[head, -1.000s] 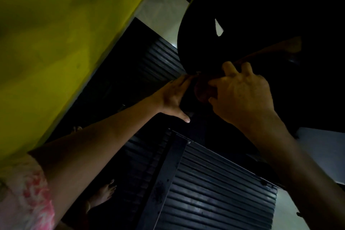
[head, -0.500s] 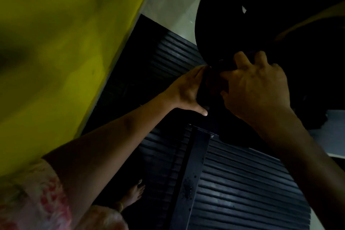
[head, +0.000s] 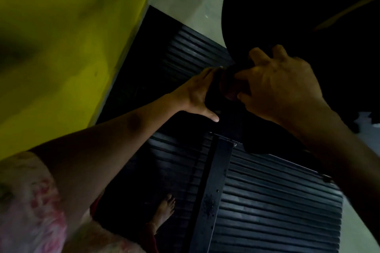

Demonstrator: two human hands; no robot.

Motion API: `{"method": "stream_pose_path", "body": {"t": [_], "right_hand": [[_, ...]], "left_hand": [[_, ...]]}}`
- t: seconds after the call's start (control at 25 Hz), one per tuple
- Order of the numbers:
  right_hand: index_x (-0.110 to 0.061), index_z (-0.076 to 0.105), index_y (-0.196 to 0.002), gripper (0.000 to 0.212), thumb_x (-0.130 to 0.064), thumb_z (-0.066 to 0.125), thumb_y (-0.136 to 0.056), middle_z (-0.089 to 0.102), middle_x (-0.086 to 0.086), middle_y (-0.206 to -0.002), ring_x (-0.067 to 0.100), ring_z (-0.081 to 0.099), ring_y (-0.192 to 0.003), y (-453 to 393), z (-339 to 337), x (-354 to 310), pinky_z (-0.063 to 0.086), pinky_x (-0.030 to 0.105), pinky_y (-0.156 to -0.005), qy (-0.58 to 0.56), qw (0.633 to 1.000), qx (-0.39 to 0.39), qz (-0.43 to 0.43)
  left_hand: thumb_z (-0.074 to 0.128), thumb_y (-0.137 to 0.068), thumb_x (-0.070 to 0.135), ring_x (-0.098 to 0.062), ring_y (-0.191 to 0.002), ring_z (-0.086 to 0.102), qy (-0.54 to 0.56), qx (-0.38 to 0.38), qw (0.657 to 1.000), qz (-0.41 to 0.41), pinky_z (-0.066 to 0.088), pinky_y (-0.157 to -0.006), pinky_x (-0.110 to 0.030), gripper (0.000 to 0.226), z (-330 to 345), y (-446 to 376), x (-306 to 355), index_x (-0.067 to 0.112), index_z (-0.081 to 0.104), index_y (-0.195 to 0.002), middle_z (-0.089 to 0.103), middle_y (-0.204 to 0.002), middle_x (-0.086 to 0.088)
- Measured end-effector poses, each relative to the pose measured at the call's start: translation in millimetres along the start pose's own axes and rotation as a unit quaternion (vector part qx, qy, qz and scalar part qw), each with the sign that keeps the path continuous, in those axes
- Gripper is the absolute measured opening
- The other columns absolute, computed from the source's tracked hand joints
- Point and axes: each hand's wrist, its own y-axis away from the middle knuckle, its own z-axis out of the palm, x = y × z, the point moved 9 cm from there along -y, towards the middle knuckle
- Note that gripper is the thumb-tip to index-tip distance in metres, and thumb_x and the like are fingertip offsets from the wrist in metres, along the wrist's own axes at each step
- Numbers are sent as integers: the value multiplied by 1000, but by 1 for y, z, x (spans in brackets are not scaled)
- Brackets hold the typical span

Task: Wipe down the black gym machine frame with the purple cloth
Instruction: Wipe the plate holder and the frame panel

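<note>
Fingers of the right hand (head: 275,90) are curled round the bunched purple cloth (head: 230,88), pressed to the black frame (head: 257,16). Left hand (head: 199,90) fingers lie straight against it. Firm, overlapping strokes are advised.

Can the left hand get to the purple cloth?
Probably yes. The left hand lies flat right beside the cloth bunched in the right hand, and nothing sits between them.

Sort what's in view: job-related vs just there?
Job:
- black gym machine frame
- bunched dark purple cloth, gripped by right hand
- left hand, flat against the frame

Just there:
- ribbed black rubber floor mat
- yellow wall
- bare foot
</note>
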Motion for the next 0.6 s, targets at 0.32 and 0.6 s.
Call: {"method": "stream_pose_path", "body": {"t": [0.32, 0.6], "right_hand": [[-21, 60, -118, 33, -40, 47, -94, 39, 6, -132, 34, 37, -119, -20, 16, -27, 27, 35, -74, -6, 999, 17, 34], [-20, 61, -118, 35, -41, 49, -93, 38, 7, -134, 34, 36, -121, -49, 47, -63, 32, 35, -76, -4, 999, -3, 32]], "left_hand": [[90, -52, 47, -22, -139, 28, -25, 27, 999, -7, 28, -113, -32, 127, 9, 2, -40, 9, 17, -149, 23, -152, -6], [89, -50, 50, -24, -140, 26, -2, 47, 999, 0, 26, -115, -37, 128, 13, 0, -52, 10, 18, -150, 25, -152, -8]]}}
